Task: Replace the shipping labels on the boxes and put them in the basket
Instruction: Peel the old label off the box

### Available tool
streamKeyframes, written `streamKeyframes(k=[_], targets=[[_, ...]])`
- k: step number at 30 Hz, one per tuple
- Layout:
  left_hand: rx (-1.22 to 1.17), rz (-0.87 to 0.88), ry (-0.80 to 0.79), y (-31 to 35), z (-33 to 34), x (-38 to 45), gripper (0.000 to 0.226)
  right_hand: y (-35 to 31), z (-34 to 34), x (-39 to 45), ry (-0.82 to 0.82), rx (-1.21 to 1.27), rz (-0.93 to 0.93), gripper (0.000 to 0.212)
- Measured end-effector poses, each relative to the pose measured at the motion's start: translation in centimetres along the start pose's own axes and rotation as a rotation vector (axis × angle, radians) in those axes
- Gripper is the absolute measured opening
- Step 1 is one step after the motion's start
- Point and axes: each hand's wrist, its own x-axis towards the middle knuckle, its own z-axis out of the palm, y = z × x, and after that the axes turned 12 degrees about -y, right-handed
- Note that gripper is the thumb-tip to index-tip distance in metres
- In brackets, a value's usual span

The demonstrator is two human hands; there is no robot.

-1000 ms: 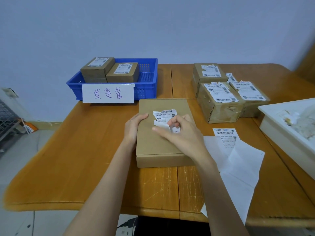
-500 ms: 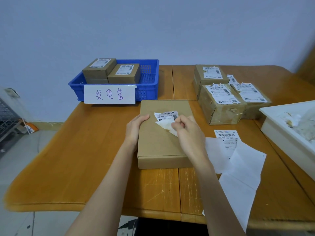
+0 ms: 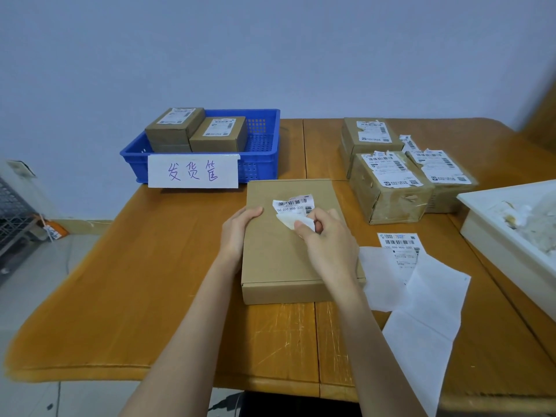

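Left of the flat box (image 3: 288, 245) the bench (image 3: 144, 266) lies bare up to the blue basket (image 3: 261, 164); right of it, paper sheets (image 3: 421, 296), three labelled boxes (image 3: 391, 188) and a white tray (image 3: 505, 245) crowd the way.

The white tray (image 3: 508, 236), right of the flat box (image 3: 288, 254), is cropped; its contents are blurred.

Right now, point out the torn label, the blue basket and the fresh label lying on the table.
torn label (image 3: 293, 204), head view, on its barcode strip.
blue basket (image 3: 261, 164), head view, on its front wall right of the sign.
fresh label (image 3: 398, 242), head view, on its barcode.
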Motion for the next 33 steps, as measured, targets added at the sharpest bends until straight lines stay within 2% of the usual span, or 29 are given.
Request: streamKeyframes(k=[5, 7, 10, 12, 16, 24, 28, 33], targets=[[0.007, 0.000, 0.006, 0.08, 0.14, -0.03, 0.019, -0.04, -0.45, -0.03, 0.016, 0.146, 0.047, 0.009], [0.013, 0.004, 0.009, 0.09, 0.14, -0.01, 0.017, -0.20, -0.55, -0.24, -0.002, 0.195, 0.069, 0.015], [0.002, 0.006, 0.010, 0.06, 0.09, 0.04, 0.018, -0.41, -0.13, -0.39, -0.021, -0.031, 0.058, 0.033], [-0.001, 0.000, 0.014, 0.14, 0.16, -0.01, 0.016, -0.27, 0.12, -0.24, -0.007, -0.145, 0.028, 0.030], [-0.001, 0.004, 0.018, 0.20, 0.25, -0.01, 0.015, 0.21, -0.03, 0.08, 0.023, -0.066, -0.007, 0.015], [-0.007, 0.001, 0.003, 0.07, 0.05, -0.06, 0.024, 0.18, 0.08, 0.06, 0.041, 0.089, -0.001, 0.015], [-0.001, 0.005, 0.010, 0.11, 0.09, 0.01, 0.017, -0.03, -0.35, -0.11, -0.010, 0.108, 0.053, 0.032], [-0.004, 0.017, 0.022, 0.18, 0.17, 0.06, 0.012, 0.50, -0.12, 0.07, 0.034, 0.178, 0.044, 0.051]])
